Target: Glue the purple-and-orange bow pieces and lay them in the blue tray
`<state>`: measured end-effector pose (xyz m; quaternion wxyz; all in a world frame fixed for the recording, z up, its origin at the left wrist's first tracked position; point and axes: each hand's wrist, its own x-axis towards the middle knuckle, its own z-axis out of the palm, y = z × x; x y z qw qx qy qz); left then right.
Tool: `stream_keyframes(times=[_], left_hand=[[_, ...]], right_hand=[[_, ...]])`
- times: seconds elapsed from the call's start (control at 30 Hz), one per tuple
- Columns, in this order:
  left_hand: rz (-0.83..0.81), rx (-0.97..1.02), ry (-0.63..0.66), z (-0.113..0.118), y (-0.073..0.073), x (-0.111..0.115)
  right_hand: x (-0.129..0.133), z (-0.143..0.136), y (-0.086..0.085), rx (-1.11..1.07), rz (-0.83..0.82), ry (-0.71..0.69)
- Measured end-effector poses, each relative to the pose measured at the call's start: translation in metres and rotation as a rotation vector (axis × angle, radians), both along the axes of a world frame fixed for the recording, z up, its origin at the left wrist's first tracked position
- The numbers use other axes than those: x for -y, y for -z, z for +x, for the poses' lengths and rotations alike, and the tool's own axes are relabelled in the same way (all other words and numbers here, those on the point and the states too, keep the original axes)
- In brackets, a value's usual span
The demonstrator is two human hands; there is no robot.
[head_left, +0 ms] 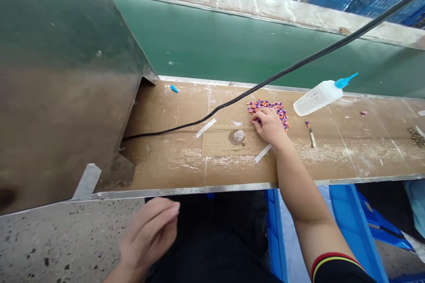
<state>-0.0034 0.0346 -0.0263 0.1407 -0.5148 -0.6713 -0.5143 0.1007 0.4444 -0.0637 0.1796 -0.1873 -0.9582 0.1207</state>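
My right hand (269, 127) reaches onto the cardboard-covered bench. Its fingers are pinched together at the left side of a pile of small purple, orange and pink pieces (274, 107); whatever sits between the fingertips is hidden. Left of that hand, a small clear, round container (238, 135) stands on a taped-down cardboard patch (215, 146) with wet-looking spots. My left hand (151, 232) hangs in front of the bench edge, above my lap. Its fingers are curled in, and the inside of the palm does not show.
A white bottle with a blue nozzle (317, 98) lies on the right, near a small white-handled tool (312, 138). A blue cap (174, 89) lies at the left. A black cable (229, 102) crosses above the bench. A metal housing (66, 75) blocks the left; a green belt (212, 37) runs behind.
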Motion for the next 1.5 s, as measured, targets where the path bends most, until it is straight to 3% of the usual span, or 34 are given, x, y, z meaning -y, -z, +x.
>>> stream_keyframes(times=[0.07, 0.23, 0.43, 0.57, 0.8, 1.03, 1.23, 1.5], left_hand=[[0.001, -0.108, 0.057, 0.004, 0.004, -0.029], [0.063, 0.050, 0.130, 0.012, 0.008, -0.088], [0.080, 0.177, 0.135, 0.017, 0.026, -0.122], [0.032, 0.257, 0.133, 0.019, 0.033, -0.127], [0.011, 0.340, 0.119, 0.019, 0.034, -0.125], [0.015, 0.390, 0.116, 0.019, 0.038, -0.122], [0.037, 0.455, 0.116, 0.018, 0.040, -0.120], [0.047, 0.445, 0.095, 0.018, 0.041, -0.121]], right_hand=[[-0.002, 0.003, 0.001, -0.019, -0.009, -0.016], [-0.001, 0.006, 0.005, -0.016, 0.005, 0.013], [-0.002, 0.002, 0.008, -0.085, 0.018, 0.021], [-0.009, -0.002, 0.008, -0.087, 0.046, -0.009], [-0.009, -0.010, 0.008, -0.066, 0.065, -0.012], [0.020, -0.003, -0.018, -0.186, -0.110, 0.038], [0.045, 0.013, -0.036, -0.118, -0.177, -0.178], [0.049, 0.008, -0.033, -0.061, -0.142, -0.277]])
